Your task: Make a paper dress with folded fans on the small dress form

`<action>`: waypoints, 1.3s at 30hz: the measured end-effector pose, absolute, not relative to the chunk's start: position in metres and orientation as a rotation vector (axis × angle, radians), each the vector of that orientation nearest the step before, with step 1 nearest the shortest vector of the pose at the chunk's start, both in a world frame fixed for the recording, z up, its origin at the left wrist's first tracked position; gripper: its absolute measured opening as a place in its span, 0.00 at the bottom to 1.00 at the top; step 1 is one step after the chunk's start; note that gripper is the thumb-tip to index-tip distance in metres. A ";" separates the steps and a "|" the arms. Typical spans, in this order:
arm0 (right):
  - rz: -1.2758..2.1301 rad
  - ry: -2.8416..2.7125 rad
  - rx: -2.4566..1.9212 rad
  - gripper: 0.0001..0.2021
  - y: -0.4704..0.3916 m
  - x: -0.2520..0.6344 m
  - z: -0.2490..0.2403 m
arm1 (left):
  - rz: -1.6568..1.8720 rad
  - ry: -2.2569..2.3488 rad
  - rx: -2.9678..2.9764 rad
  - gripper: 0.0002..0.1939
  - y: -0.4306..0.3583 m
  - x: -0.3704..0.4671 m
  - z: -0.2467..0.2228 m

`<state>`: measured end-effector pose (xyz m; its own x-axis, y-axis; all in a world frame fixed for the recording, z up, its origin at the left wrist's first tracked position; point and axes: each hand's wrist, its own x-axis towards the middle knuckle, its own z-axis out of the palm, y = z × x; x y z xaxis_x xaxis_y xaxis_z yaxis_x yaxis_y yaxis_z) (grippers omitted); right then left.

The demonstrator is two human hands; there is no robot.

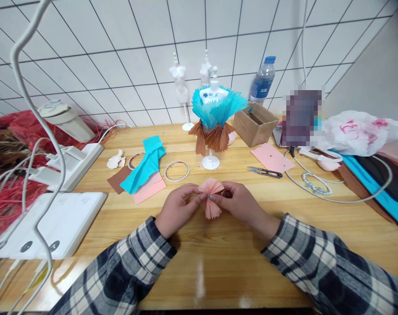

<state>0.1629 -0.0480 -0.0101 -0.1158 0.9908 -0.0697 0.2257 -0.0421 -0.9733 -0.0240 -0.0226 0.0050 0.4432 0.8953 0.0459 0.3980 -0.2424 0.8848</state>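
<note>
Between my two hands is a pink paper fan [212, 211], pleated, with zigzag edges and pinched narrow at its middle, where a small teal spot shows. My left hand [181, 205] grips it from the left with thumb and fingers. From the other side, my right hand [240, 201] pinches it close to the centre. Just beyond stands a small white dress form [211, 162] wearing turquoise pleated paper [215, 111] at the top and brown pleated paper [215, 139] below. Thread snips [266, 172] lie to the right, near a pink paper sheet [273, 158].
Left of centre lie crumpled turquoise paper [144, 166], a pink sheet [149, 188] and a ring [177, 171]. Behind are a cardboard box [256, 124], a water bottle [263, 81] and a bare dress form [179, 87]. A white cable [59, 148] hangs at left; a bead bracelet [317, 183] lies right.
</note>
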 end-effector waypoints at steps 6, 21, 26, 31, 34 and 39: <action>1.132 -1.527 -1.361 0.09 -0.049 0.163 -0.009 | 0.695 0.995 1.702 0.14 -0.021 -0.026 0.004; 1.158 -1.446 -1.328 0.09 -0.049 0.164 -0.007 | 0.672 0.965 1.390 0.16 -0.022 -0.024 0.001; 1.084 -1.530 -1.382 0.06 -0.049 0.163 -0.010 | 0.634 0.988 1.556 0.17 -0.023 -0.023 0.002; 0.989 -1.565 -1.388 0.05 -0.049 0.164 -0.010 | 0.687 1.103 1.564 0.16 -0.023 -0.021 0.003; 1.065 -1.499 -1.393 0.07 -0.050 0.164 -0.008 | 0.721 1.043 1.399 0.17 -0.022 -0.021 0.002; 1.248 -1.397 -1.294 0.08 -0.053 0.158 -0.005 | 0.742 0.935 1.228 0.14 -0.023 -0.020 0.000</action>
<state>0.1585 -0.0535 -0.0047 -0.1162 0.9921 -0.0467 0.1573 -0.0280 -0.9872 -0.0204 -0.0233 0.0002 0.4459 0.8755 -0.1861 0.0175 0.1993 0.9798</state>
